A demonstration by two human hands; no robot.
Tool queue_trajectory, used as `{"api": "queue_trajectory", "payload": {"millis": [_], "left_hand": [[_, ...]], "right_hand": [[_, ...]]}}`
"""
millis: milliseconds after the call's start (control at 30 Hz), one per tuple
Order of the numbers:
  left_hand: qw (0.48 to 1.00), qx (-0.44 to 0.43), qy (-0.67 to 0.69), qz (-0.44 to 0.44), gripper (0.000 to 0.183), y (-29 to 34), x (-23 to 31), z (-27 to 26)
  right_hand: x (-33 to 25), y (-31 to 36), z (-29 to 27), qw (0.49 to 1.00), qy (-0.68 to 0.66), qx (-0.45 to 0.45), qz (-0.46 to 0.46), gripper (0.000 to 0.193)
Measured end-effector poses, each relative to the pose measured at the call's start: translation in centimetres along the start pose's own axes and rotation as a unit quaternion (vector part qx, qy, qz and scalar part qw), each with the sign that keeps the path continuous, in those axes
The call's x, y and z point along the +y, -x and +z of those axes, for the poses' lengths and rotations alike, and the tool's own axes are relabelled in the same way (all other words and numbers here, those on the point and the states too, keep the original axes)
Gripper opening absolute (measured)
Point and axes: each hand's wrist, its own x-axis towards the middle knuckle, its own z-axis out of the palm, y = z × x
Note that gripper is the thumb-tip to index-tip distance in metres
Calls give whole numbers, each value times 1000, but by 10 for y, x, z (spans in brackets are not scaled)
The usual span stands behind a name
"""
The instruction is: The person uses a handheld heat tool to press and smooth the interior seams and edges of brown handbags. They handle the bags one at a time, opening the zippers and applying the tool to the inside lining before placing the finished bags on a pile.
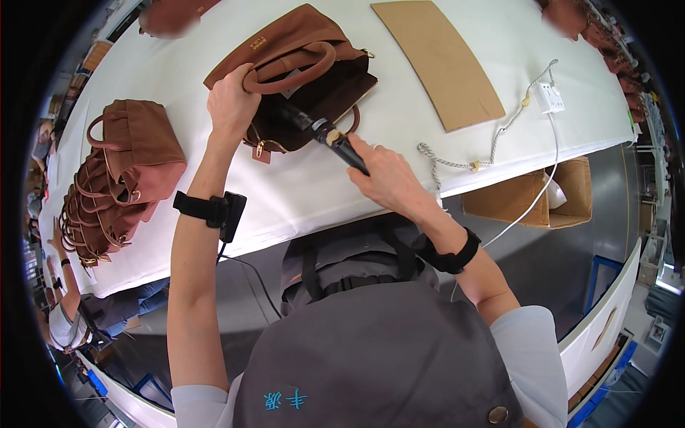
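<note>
A brown handbag [285,36] lies tilted on the white table with its zipped mouth spread toward me and its dark lining showing. My left hand [233,98] is closed on the bag's edge beside the base of its rounded handle [307,75]. In my right hand [389,177] is a black wand-shaped tool [341,145] with a beige part on its barrel. The tool's front end reaches into the bag's opening, where its tip is lost in the dark interior. A zipper pull and a small brown tag [261,155] hang at the bag's near corner.
Several brown handbags [139,153] are lined up at the left. A brown board [446,64] lies right of the bag. A patterned cord [492,146] runs to a white power strip [551,98]. Beyond the table's right edge stands a cardboard box [510,198]. Another person [68,321] is at far left.
</note>
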Motion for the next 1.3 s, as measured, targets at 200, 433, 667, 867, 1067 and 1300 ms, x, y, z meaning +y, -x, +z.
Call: {"api": "queue_trajectory", "payload": {"millis": [200, 433, 667, 867, 1067, 1300], "left_hand": [[1000, 3, -10, 21, 27, 1, 4, 2], [999, 11, -7, 40, 27, 6, -3, 5], [1000, -9, -5, 14, 27, 5, 0, -4], [1000, 6, 2, 23, 27, 5, -3, 4], [1000, 7, 0, 25, 27, 5, -3, 2], [1000, -20, 8, -9, 29, 7, 3, -6]], "right_hand": [[21, -12, -16, 996, -15, 52, 74, 48], [-7, -2, -10, 994, -80, -65, -35, 39], [34, -15, -25, 996, 10, 73, 44, 34], [41, -19, -22, 994, 26, 77, 74, 48], [5, 7, -8, 999, -29, -23, 12, 50], [12, 1, -22, 989, -134, -27, 55, 49]]}}
